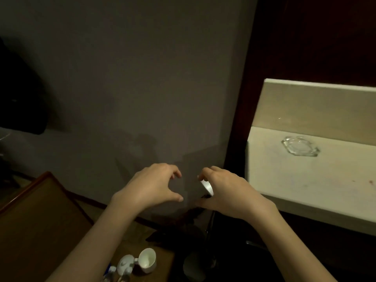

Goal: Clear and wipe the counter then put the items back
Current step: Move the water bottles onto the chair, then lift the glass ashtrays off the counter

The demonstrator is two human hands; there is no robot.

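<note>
The pale counter point(305, 186) is at the right, with a clear glass ashtray point(300, 146) standing on it near the back. My two hands hover side by side in front of the grey wall, just left of the counter's edge. My left hand point(154, 184) has loosely curled fingers and holds nothing that I can see. My right hand point(225, 192) is curled over a small shiny white object point(207, 187), with something dark just below it; I cannot tell what either is.
A low wooden table at the bottom left carries a brown tray point(40, 220), a white cup point(147, 260) and a white lidded piece point(125, 263). A dark round object point(193, 265) and a cable lie below my hands. A dark wooden post borders the counter.
</note>
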